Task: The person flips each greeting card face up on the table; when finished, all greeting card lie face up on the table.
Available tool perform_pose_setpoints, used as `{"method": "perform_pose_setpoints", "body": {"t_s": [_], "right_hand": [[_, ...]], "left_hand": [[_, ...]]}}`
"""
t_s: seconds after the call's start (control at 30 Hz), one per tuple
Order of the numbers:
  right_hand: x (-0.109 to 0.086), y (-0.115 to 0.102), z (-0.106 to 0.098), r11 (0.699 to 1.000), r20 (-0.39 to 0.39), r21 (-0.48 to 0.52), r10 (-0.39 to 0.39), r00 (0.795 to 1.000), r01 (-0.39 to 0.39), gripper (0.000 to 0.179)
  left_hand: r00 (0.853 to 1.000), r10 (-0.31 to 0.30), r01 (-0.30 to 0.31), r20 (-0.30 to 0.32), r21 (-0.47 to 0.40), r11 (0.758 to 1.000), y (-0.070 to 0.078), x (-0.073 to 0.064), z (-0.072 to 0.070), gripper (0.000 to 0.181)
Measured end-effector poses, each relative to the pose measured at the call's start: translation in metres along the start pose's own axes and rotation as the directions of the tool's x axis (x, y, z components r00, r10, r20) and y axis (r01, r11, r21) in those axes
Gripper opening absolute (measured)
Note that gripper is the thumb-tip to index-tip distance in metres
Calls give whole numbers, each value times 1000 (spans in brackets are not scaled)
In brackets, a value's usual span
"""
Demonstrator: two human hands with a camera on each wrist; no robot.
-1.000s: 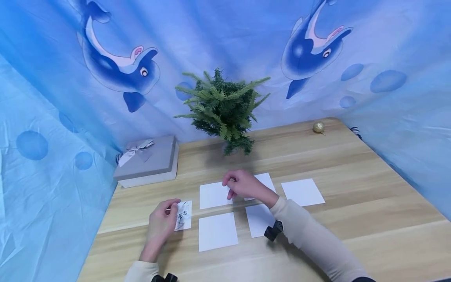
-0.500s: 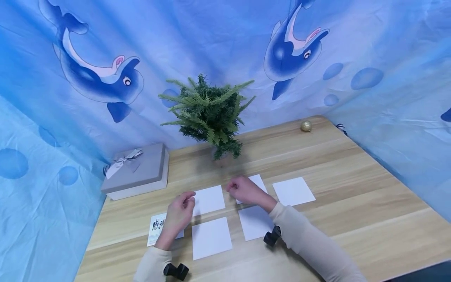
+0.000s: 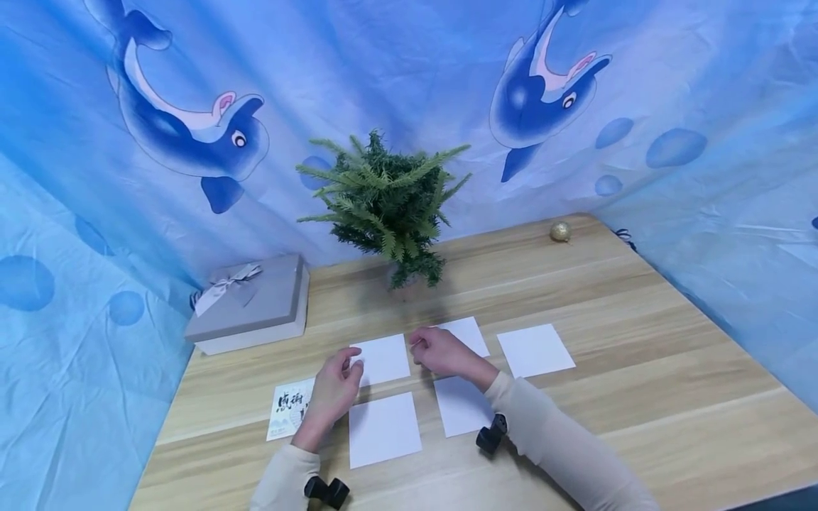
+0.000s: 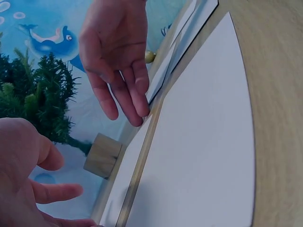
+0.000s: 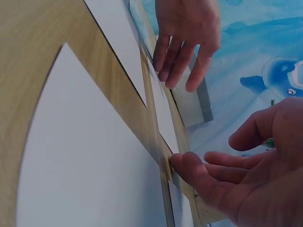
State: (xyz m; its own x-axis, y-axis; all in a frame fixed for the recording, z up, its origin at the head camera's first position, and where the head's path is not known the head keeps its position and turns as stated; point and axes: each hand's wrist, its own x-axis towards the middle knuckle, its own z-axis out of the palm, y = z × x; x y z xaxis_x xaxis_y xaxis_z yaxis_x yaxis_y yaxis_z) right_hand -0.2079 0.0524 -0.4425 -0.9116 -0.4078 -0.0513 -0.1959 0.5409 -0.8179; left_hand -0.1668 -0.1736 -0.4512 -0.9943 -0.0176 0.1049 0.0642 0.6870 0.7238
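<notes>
In the head view my left hand (image 3: 335, 390) is at the left edge of the back left white card (image 3: 385, 358), fingers loosely bent and parted from the thumb. My right hand (image 3: 444, 353) hovers at the left side of the back middle white card (image 3: 464, 335). The left wrist view shows nothing in the left hand (image 4: 28, 179); whether its lower fingertips touch the card is unclear. Relaxed fingers of the right hand (image 5: 251, 175) reach the tabletop between cards in the right wrist view. A card with black characters (image 3: 289, 411) lies left, partly behind my left hand.
More white cards lie around: front left (image 3: 385, 431), front middle (image 3: 461, 408) and right (image 3: 535, 350). A grey gift box (image 3: 249, 305) with a ribbon, a small artificial tree (image 3: 386, 202) and a gold bauble (image 3: 560, 231) stand at the back of the wooden table (image 3: 652, 397).
My left hand has left the printed card and moved right to the back left white card, uncovering the characters. My right hand has drawn slightly off that card. The head view has shifted.
</notes>
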Motion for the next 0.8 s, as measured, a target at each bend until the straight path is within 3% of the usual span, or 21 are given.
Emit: {"method": "perform_pose_setpoints", "body": {"t_s": [0.17, 0.43, 0.63, 0.8], "right_hand": [[0, -1, 2, 1000, -20, 10, -4, 1000, 4, 34], [1, -2, 4, 1000, -4, 11, -22, 1000, 22, 35], [1, -1, 6, 999, -53, 22, -35, 998, 37, 31], [-1, -4, 4, 997, -97, 50, -54, 994, 59, 30]], "left_hand": [[1000, -11, 11, 0, -18, 1000, 2, 0, 1, 31], [997, -75, 75, 6, -117, 990, 3, 0, 2, 32], [993, -115, 112, 7, -291, 950, 3, 0, 1, 31], [991, -137, 130, 3, -344, 930, 6, 0, 0, 30]]}}
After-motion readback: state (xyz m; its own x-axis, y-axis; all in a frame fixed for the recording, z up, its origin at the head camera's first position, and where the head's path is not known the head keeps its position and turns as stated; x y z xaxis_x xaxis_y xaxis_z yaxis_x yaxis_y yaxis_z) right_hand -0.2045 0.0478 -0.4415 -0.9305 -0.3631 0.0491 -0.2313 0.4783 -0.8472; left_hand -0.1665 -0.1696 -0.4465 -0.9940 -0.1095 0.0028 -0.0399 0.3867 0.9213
